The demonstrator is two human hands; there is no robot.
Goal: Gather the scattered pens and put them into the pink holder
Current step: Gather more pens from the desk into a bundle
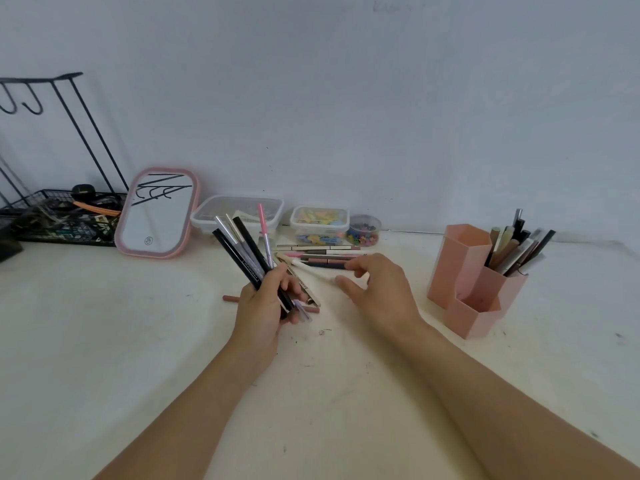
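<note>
From the head camera, the left hand (265, 306) is curled round a bundle (247, 252) of pens, black, silver and one pink, which fans upward and away from the fist over a white table (104, 341). The right hand (375, 289) is low over the table just right of it, thumb and forefinger closed on the near end of a white pen (308, 268) that slants up to the left; the other fingers are loosely bent. Behind the two hands a row of loose pens (322, 256) lies flat, mostly crosswise, touching one another, and a few more lie partly hidden under the left hand; a brown one (231, 298) pokes out at its left. The pink holder (467, 271) stands well to the right, apart from both hands, a cluster of hexagonal tubes; the back right tube is packed with pens (519, 247) leaning right, the tall left tube and the short front one show no contents from here. Along the wall stand a clear box (239, 211), a smaller box of coloured bits (320, 223) and a small round tub (363, 230). Left of these a pink-framed mirror (157, 213) leans back, and a black wire rack (59, 209) with clutter fills the left corner.
</note>
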